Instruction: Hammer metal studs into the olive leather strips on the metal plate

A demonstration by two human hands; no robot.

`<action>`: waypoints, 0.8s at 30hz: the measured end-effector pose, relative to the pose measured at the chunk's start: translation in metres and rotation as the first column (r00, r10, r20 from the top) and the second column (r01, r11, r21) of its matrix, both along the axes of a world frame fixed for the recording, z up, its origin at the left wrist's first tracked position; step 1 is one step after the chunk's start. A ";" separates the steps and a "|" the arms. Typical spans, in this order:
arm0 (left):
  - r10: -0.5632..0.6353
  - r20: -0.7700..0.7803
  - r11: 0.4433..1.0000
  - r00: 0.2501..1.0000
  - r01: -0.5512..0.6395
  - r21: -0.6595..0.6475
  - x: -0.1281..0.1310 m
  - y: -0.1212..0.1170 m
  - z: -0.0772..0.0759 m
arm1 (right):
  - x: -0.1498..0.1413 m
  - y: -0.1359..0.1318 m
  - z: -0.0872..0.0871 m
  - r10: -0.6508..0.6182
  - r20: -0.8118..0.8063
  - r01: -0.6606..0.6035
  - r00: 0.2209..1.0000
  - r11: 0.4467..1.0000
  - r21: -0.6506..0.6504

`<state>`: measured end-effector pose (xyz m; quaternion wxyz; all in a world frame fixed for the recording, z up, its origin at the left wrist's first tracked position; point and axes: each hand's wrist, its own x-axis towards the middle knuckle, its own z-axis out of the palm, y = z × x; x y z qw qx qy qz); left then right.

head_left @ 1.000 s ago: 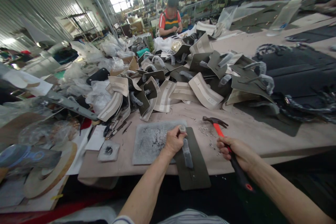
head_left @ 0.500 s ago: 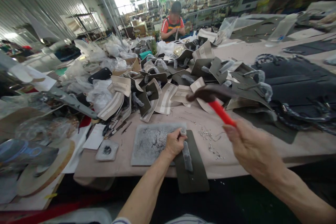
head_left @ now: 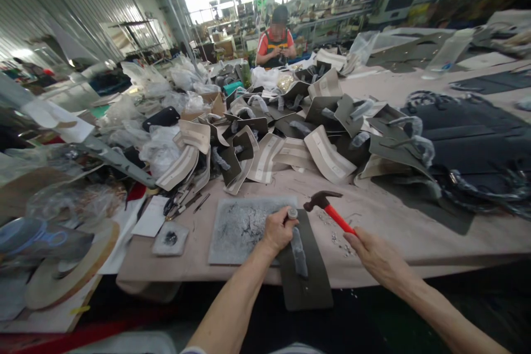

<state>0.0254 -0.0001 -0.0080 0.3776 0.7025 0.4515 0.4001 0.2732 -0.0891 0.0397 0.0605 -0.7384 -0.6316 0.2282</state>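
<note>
My left hand (head_left: 277, 230) is closed around a small metal punch (head_left: 292, 214), standing it upright on a dark olive leather piece (head_left: 309, 276) that overhangs the table's near edge. A plastic-wrapped strap (head_left: 298, 251) lies on that piece. My right hand (head_left: 375, 254) grips the red handle of a claw hammer (head_left: 327, 207), whose dark head hovers just right of the punch's top. A grey scarred striking slab (head_left: 243, 227) lies under and left of my left hand.
A heap of olive and beige leather pieces (head_left: 290, 133) covers the table behind. Small metal bits (head_left: 342, 240) are scattered by the hammer. Tools (head_left: 182, 204), a small pad (head_left: 170, 238) and tape rolls (head_left: 62, 265) sit at left. Another person (head_left: 276, 38) works far back.
The hammer rose from the table to a high swing, then came down to beside the punch top. My left hand kept the punch in place.
</note>
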 end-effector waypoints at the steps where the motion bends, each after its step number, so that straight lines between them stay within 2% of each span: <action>1: -0.002 -0.005 1.000 1.000 0.002 -0.004 0.000 0.000 0.000 | 0.004 0.003 -0.008 -0.030 0.005 0.030 1.000 0.999 -0.029; 3: -0.001 -0.013 1.000 1.000 0.001 -0.012 -0.001 0.000 -0.001 | 0.009 0.009 -0.024 -0.080 0.059 0.084 0.995 0.994 -0.063; 4: -0.001 -0.011 1.000 1.000 0.001 -0.015 -0.001 0.000 -0.002 | 0.008 0.010 -0.029 -0.096 0.109 0.101 0.989 0.994 -0.036; 6: -0.003 0.004 1.000 1.000 0.003 -0.022 -0.002 -0.001 -0.003 | -0.002 0.009 -0.034 -0.106 0.182 0.082 0.978 0.988 0.134; 7: -0.005 0.016 1.000 1.000 0.006 -0.028 -0.003 -0.001 -0.003 | -0.012 0.006 -0.033 -0.097 0.179 0.050 0.979 0.967 0.252; 9: -0.013 0.047 0.999 0.999 0.015 -0.044 -0.003 -0.002 -0.003 | -0.041 0.000 -0.027 -0.030 0.058 0.002 0.998 0.905 0.426; 10: -0.020 0.061 0.998 0.998 0.023 -0.052 -0.003 -0.001 -0.003 | -0.058 -0.004 -0.024 0.029 -0.049 -0.004 0.998 0.897 0.442; 12: -0.032 0.085 0.997 0.996 0.038 -0.068 -0.002 0.000 -0.002 | -0.094 -0.011 -0.019 0.132 -0.220 -0.044 0.966 0.930 0.366; 14: -0.008 0.128 0.994 0.992 0.021 -0.103 -0.002 0.003 -0.002 | -0.124 -0.016 -0.018 0.175 -0.240 -0.122 0.955 0.968 0.221; 15: 0.045 0.171 0.990 0.984 -0.021 -0.139 -0.001 0.004 -0.002 | -0.136 -0.017 -0.019 0.179 -0.205 -0.148 0.962 0.977 0.154; 17: 0.232 0.291 0.954 0.928 -0.159 -0.253 -0.001 0.008 -0.003 | -0.149 -0.018 -0.021 0.155 -0.122 -0.150 0.980 0.987 0.055; 19: 0.377 0.361 0.906 0.853 -0.258 -0.336 -0.001 0.011 -0.005 | -0.148 -0.019 -0.023 0.108 -0.101 -0.105 0.989 0.994 0.030; 22: 0.379 0.345 0.911 0.858 -0.279 -0.305 -0.003 0.012 -0.009 | -0.126 -0.017 -0.021 0.021 -0.223 -0.001 0.975 0.996 0.091; 24: 0.405 0.355 0.904 0.843 -0.312 -0.291 -0.004 0.012 -0.011 | -0.103 -0.009 -0.011 -0.067 -0.354 0.122 0.933 0.983 0.137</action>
